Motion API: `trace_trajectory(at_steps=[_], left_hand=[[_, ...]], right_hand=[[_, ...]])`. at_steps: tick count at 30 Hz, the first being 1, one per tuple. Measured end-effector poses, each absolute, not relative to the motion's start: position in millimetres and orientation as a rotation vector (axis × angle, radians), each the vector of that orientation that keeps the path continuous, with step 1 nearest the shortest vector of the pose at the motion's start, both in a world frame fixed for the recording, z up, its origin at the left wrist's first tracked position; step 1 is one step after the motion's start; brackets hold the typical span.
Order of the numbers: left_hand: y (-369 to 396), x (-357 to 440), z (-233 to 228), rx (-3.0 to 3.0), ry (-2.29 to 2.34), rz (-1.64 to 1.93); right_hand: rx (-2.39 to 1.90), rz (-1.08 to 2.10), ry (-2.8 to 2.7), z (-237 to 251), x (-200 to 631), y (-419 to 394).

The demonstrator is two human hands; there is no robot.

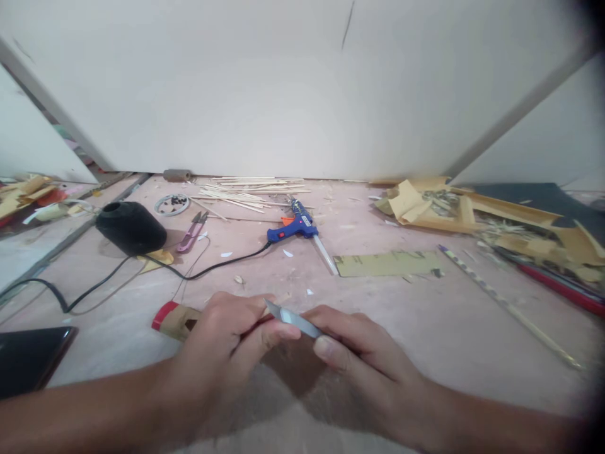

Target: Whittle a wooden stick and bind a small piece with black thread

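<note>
Blade (293,320) pinched in R hand (359,347); L hand (227,340) fingers clamped on thin stick (282,297).

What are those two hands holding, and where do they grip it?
The right hand pinches a metal blade by its rear end. The left hand grips a thin wooden stick near its tip, against the blade.

I sit before a plain white wall (283,94) marked by one thin dark crack (348,24). The pinkish floor (425,328) runs up to it, dusty and scuffed. Pale panels lean in from either side, with a grey strip (520,107) slanting down at my right. The light is soft and even.
</note>
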State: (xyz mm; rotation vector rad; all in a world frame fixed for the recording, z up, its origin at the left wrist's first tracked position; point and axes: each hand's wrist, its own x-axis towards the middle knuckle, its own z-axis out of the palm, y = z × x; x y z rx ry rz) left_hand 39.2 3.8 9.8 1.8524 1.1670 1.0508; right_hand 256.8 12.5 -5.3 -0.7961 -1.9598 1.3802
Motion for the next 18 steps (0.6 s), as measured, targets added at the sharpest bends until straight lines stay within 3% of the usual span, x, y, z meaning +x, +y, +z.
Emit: trace_trajectory(at_steps=[6,18], left_hand=[[4,33,15,2.107,0.930,1.074],[6,34,8,2.124,1.057,1.038]], right_hand=[[-0.766,1.308,-1.983,6,257,5],[-0.841,1.409,-1.938,1,260,6]])
